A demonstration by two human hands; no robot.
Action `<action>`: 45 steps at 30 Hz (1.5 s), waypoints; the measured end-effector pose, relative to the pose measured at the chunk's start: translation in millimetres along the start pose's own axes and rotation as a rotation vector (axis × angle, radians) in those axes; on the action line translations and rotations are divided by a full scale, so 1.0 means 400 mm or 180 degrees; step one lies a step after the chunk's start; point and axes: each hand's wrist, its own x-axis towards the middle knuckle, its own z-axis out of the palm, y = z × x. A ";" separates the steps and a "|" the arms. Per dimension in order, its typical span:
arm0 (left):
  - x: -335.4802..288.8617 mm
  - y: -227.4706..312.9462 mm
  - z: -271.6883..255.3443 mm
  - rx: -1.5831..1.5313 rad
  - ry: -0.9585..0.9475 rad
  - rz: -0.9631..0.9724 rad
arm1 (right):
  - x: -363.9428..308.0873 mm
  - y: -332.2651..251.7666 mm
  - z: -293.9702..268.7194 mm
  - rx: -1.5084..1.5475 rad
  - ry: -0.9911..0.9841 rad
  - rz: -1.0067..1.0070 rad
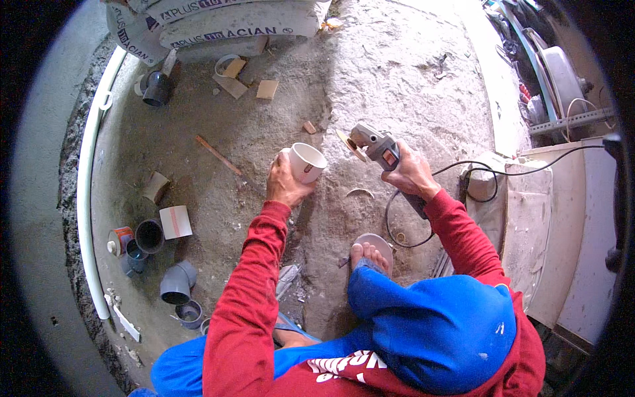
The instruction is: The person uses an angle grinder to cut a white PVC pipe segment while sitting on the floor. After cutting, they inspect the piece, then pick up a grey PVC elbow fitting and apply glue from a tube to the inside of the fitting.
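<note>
My left hand grips a short white pipe piece, round and open at the top, with a small dark mark on its side. My right hand is wrapped round the body of a grey angle grinder. The grinder's disc faces the white piece, with a gap between them. Whether the disc spins, I cannot tell. A black cord loops from the grinder's rear and runs off to the right. Below the two hands, a thin curved offcut lies on the ground.
Grey pipe elbows, a dark pipe fitting and a small can stand at the left. A long white pipe runs along the left wall. Stacked sacks sit at the back. My sandalled foot is below the grinder.
</note>
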 end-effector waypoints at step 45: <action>-0.042 0.069 0.037 -0.0485 0.0777 0.0998 | 0.075 -0.083 -0.058 -0.1103 0.0024 -0.1185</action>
